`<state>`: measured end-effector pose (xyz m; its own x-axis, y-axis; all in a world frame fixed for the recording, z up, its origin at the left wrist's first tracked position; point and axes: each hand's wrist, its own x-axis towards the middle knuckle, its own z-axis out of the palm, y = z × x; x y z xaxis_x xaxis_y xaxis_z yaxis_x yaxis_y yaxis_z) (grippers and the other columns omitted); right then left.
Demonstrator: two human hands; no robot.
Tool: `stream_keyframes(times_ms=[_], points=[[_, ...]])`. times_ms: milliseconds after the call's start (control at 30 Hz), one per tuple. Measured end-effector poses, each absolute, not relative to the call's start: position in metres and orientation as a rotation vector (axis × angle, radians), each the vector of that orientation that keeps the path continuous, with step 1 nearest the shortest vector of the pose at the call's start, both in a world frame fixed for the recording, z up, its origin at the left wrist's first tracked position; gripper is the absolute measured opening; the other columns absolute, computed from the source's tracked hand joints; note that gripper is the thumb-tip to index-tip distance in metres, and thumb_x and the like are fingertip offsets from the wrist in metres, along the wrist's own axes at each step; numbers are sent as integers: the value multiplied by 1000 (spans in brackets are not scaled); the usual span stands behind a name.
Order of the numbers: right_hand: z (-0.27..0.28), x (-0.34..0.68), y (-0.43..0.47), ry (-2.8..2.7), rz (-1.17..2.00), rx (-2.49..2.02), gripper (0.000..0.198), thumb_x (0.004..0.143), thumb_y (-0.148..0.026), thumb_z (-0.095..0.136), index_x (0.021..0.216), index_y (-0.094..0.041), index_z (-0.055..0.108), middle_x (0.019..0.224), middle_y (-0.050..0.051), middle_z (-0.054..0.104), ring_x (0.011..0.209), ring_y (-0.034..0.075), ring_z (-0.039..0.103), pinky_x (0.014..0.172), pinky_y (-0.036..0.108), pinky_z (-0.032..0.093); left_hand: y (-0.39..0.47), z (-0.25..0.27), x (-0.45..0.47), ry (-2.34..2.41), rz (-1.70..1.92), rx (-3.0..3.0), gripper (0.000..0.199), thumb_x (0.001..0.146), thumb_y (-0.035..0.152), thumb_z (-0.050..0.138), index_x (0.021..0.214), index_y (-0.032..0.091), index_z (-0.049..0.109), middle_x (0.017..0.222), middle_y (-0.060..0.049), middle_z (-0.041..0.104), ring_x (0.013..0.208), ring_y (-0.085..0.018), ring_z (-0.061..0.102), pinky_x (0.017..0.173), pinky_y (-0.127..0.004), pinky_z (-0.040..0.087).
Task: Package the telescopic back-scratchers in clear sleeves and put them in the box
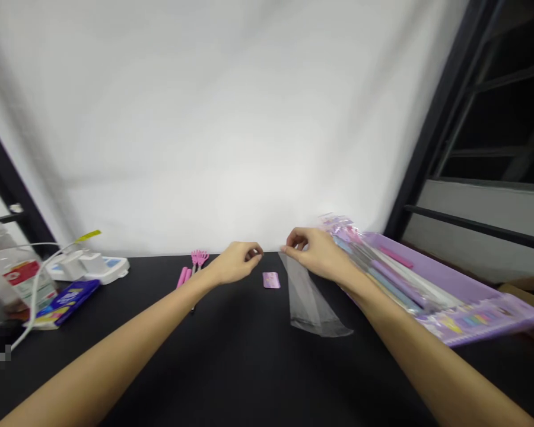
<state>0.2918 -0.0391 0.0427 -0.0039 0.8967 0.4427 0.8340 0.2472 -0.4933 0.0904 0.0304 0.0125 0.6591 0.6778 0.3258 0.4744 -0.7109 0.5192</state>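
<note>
Bare forearms (124, 350) reach forward, cut off below. A clear, narrow plastic bag (309, 305) slants across the black surface (231, 367), its far end pinched in the right hand (317, 252). The left hand (237, 262) curls loosely, seemingly empty, fingertip contact unclear; its wrist (214, 274) partly hides pink claw-headed tools (200, 257).

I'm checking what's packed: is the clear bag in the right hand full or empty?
Empty: the clear bag looks flat, and the black table shows through it.
</note>
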Motion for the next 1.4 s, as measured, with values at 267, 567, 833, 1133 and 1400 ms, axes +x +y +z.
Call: stream_keyframes(times_ms=[267, 567, 833, 1133, 1400], points=[[5, 201, 3, -2056, 681, -1486, 7, 73, -21, 68, 71, -20, 61, 60, 0, 67, 56, 15, 62, 54, 24, 43, 38, 0, -27, 1583, 704, 2427, 23, 87, 32, 50, 87, 18, 68, 72, -4, 69, 67, -18, 63, 64, -27, 43], [-30, 118, 46, -1960, 820, -1583, 21, 69, -22, 71, 73, -21, 50, 50, -2, 62, 45, 16, 64, 44, 22, 49, 48, -20, -61, 1729, 537, 2318, 18, 75, 28, 64, 89, 18, 66, 77, -5, 70, 73, -21, 65, 61, -27, 44], [-16, 133, 42, -1948, 918, -1806, 27, 49, -6, 72, 48, -21, 49, 36, 0, 52, 40, 19, 56, 36, 26, 41, 47, -18, -61, 1717, 485, 2267, 20, 70, 23, 64, 90, 18, 67, 83, -6, 72, 76, -21, 65, 63, -27, 44], [10, 198, -5, -1687, 1215, -1426, 6, 70, -22, 66, 69, -16, 67, 58, 0, 59, 50, 8, 52, 44, 18, 41, 45, -12, -59, 1692, 481, 2089, 54, 66, 26, 71, 118, 15, 58, 64, 1, 71, 74, -21, 69, 62, -24, 47], [7, 234, -36, -1287, 1194, -1066, 29, 74, -40, 79, 86, -19, 62, 81, 4, 68, 78, 17, 69, 70, 24, 56, 30, -6, -42, 1456, 707, 2291, 44, 82, 12, 53, 125, 22, 56, 95, -5, 71, 76, -17, 67, 69, -25, 48]])
